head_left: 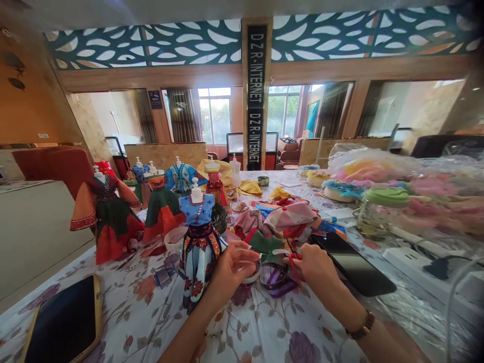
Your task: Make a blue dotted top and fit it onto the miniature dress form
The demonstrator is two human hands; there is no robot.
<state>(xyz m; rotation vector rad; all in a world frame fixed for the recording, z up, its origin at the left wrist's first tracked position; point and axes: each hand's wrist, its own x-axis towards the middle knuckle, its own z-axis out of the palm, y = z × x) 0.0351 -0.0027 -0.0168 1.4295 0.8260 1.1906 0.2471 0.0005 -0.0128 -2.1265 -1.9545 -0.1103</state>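
Observation:
My right hand [315, 267] is closed round the red handles of a pair of scissors [295, 266]. A short white strip [280, 251] shows beside them, over a green cloth scrap [264, 243]. Bent together, the fingers of my left hand [232, 264] hide whatever may be between them. Under these fingers is a small round container [255, 276], partly covered. Purple ribbon [282, 287] lies in a loop between my hands. Close by on the left, a small dress form wears a blue top and patterned skirt [200, 254].
More dressed forms [113, 214] stand at left, and a bare white form [235, 176] behind. Fabric scraps [291, 218] are heaped mid-table. One phone [64, 322] lies at left, another [355, 264] at right. A green-lidded jar [380, 214] and power strip [412, 264] stand right.

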